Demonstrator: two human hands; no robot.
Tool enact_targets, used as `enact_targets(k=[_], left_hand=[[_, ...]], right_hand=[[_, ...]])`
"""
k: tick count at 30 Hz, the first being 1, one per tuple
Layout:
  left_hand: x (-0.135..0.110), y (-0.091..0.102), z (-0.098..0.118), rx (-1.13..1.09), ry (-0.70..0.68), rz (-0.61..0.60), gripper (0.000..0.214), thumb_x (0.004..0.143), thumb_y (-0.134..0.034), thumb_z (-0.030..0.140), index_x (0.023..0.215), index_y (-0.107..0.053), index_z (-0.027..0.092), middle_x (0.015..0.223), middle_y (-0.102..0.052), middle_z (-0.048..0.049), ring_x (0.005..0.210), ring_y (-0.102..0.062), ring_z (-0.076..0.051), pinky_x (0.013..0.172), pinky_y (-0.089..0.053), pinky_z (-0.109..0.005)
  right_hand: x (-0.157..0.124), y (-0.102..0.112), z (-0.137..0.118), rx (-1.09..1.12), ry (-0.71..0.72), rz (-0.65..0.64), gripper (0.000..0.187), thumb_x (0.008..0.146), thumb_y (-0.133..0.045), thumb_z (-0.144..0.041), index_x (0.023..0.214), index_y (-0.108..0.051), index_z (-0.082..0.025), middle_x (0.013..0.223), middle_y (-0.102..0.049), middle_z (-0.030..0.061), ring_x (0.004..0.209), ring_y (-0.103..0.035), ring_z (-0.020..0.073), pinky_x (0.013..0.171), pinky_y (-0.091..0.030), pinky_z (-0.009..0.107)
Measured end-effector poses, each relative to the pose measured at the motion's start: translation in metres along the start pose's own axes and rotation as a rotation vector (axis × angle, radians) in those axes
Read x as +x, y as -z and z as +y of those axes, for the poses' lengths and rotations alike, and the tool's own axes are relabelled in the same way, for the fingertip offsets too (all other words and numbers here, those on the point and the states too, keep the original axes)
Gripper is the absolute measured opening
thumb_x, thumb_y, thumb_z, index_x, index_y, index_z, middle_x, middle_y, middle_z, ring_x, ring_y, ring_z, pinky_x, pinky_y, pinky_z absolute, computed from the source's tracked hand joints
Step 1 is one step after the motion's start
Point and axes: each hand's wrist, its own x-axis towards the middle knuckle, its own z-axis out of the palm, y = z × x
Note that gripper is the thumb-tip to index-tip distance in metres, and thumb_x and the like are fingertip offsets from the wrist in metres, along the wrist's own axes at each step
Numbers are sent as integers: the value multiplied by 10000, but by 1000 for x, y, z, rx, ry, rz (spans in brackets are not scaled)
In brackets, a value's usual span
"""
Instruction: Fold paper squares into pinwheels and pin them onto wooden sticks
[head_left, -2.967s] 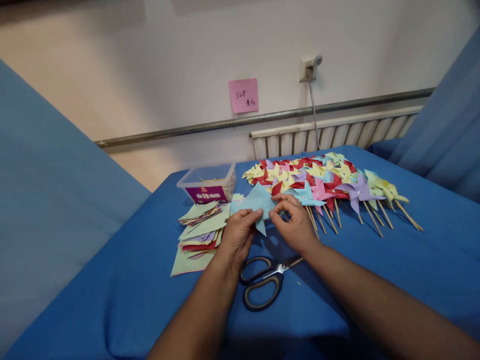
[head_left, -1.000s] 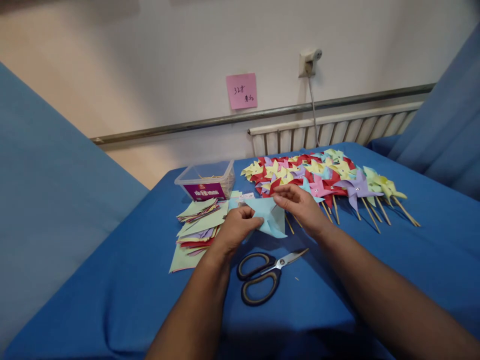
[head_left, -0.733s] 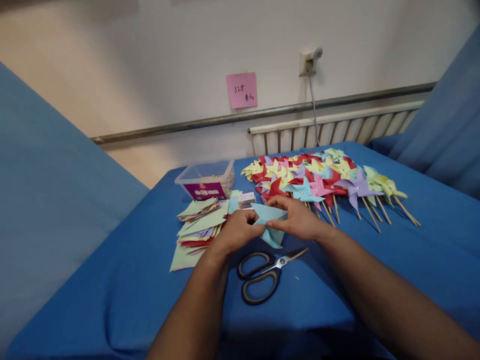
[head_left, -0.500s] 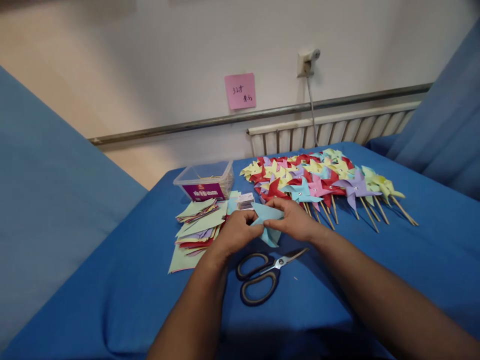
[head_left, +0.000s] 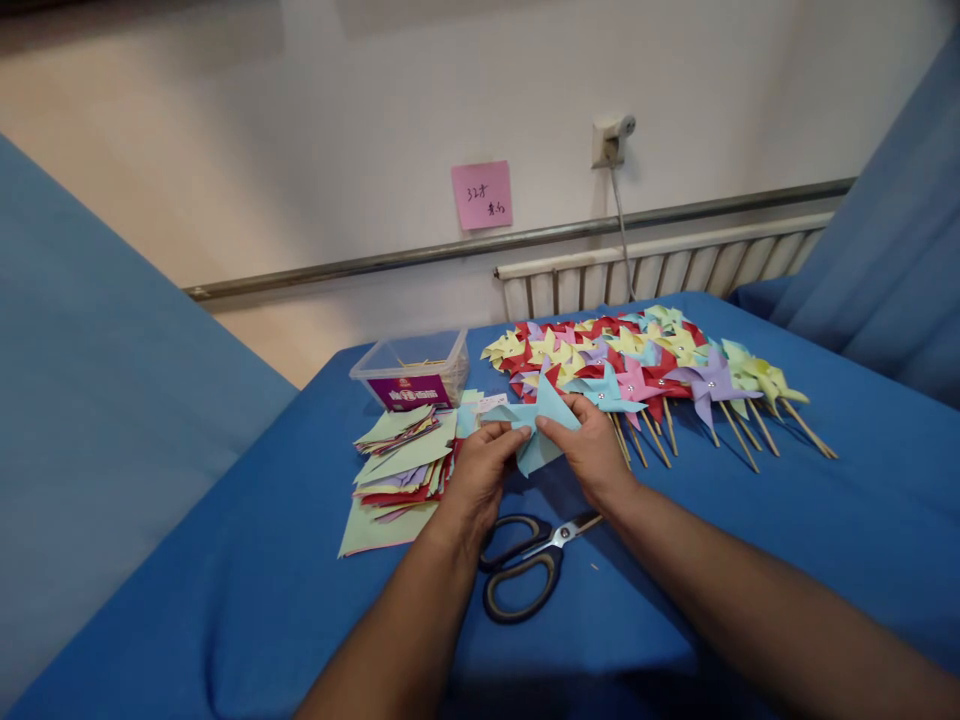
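Note:
My left hand (head_left: 480, 470) and my right hand (head_left: 589, 450) both pinch a light blue paper piece (head_left: 541, 412) with folded, pointed flaps, held just above the blue cloth. The fingers of both hands meet near its middle. Black-handled scissors (head_left: 529, 565) lie on the cloth just below my hands. A loose stack of coloured paper squares (head_left: 397, 465) lies to the left of my left hand.
Several finished paper pinwheels on wooden sticks (head_left: 645, 365) lie in rows at the back right. A clear plastic box (head_left: 412, 368) stands behind the paper stack. The table has a blue cloth (head_left: 750, 540). A radiator (head_left: 660, 270) and a pink note (head_left: 482, 194) are on the wall.
The blue paper has been turned and refolded between my hands, its flaps now pointing up. My hands stay together above the scissors.

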Motion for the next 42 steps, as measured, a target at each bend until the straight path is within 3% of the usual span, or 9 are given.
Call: enact_targets(k=[9,12,15,18,21,24,29,34,42], left_hand=[[0,1,-2,-17,20,-14,205,573,-816,188,712,-695,99,613,-674,-45,518,-596,-130,563,-482,-248],[1,2,-2,-30,22,8,167,576,-804,162,669,-680,103,588,-661,-38,504,-586,-125,536,-476,-238],[5,6,1,-94,9,47,164,568,-797,130,668,-670,102,586,-649,-25,522,-587,-126,539,-485,-233],[8,9,8,-183,16,69,211,563,-781,89,750,-684,98,647,-675,-28,569,-613,-138,582,-510,-241],[8,11,16,-256,46,81,275,588,-744,63,851,-689,119,755,-719,-35,616,-645,-155,616,-531,-258],[6,10,20,-290,61,58,309,607,-723,53,903,-689,134,820,-735,-40,651,-659,-162,632,-537,-262],[5,9,16,-253,47,17,271,576,-755,65,829,-681,129,806,-721,-38,664,-643,-150,629,-516,-248],[7,12,11,-199,-2,-12,216,554,-803,105,727,-674,114,705,-676,-21,627,-600,-121,626,-488,-235],[4,9,10,-100,23,-46,233,559,-825,168,741,-700,93,654,-671,-34,576,-585,-122,605,-469,-244]], right_hand=[[0,-1,7,-44,16,-32,365,652,-774,-370,933,-627,-191,827,-707,17,725,-653,203,695,-522,338],[0,-1,6,-87,62,-55,367,675,-753,-358,969,-614,-189,901,-713,48,820,-672,232,766,-535,376],[-1,1,2,-113,212,-79,452,711,-718,-296,1125,-561,-206,1126,-678,91,1045,-645,251,908,-515,407],[-4,5,-4,-257,450,-128,548,741,-650,-182,1264,-504,-253,1319,-566,96,1217,-555,246,1008,-467,425],[-7,8,-10,-499,670,-183,511,724,-593,-74,1188,-588,-288,1446,-425,70,1352,-421,263,1106,-368,472],[-9,9,-12,-691,779,-268,446,718,-610,-60,1088,-651,-305,1504,-342,38,1399,-338,291,1125,-321,521],[-8,9,-12,-779,811,-286,242,750,-692,-161,947,-698,-302,1462,-413,30,1347,-373,316,1084,-343,566],[-8,9,-15,-701,786,-239,23,818,-689,-269,832,-707,-272,1389,-490,47,1301,-430,287,1073,-373,515],[-7,7,-15,-601,641,-152,139,816,-661,-258,683,-629,-232,1170,-600,84,1141,-547,253,995,-428,457]])
